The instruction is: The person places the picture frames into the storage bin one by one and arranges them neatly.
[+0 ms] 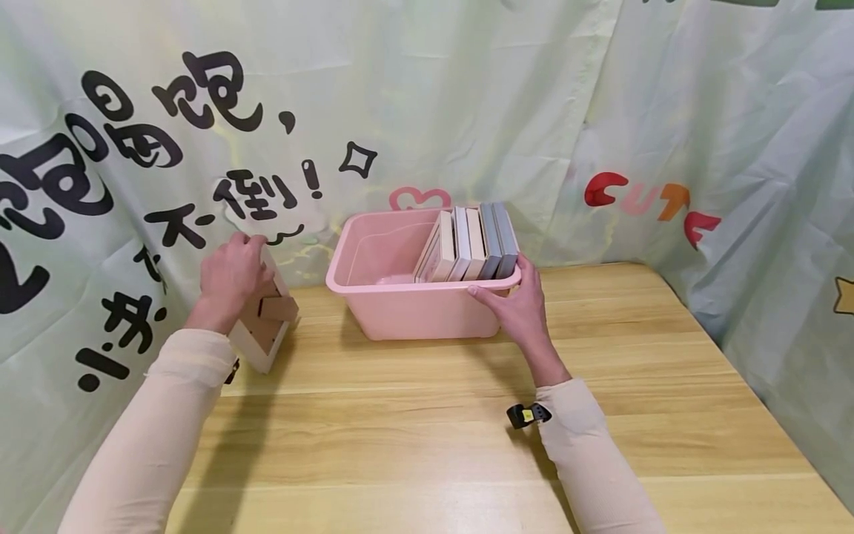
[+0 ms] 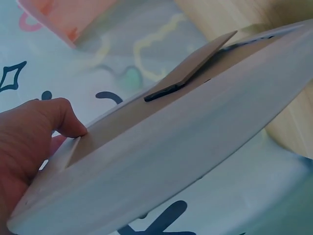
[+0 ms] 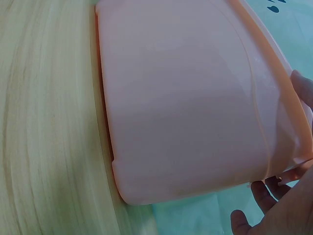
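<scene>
At the table's left side, my left hand [image 1: 231, 276] pinches the top edge of a picture frame [image 1: 262, 320]. It has a white border and a brown backing, and its stand flap sticks out; the left wrist view shows the backing [image 2: 117, 125] and thumb up close. My right hand [image 1: 523, 308] grips the right front corner of a pink plastic bin [image 1: 420, 315], thumb on the rim. In the right wrist view several fingers curl by the bin's end. Inside the bin, several thin book-like blocks [image 1: 467, 248], pale and grey, lean upright toward the right end.
A wooden table [image 1: 400, 430] lies under everything. Behind it and at both sides hangs a pale printed cloth [image 1: 467, 96] with black lettering and coloured letters. The left part of the bin's inside shows bare pink floor and walls.
</scene>
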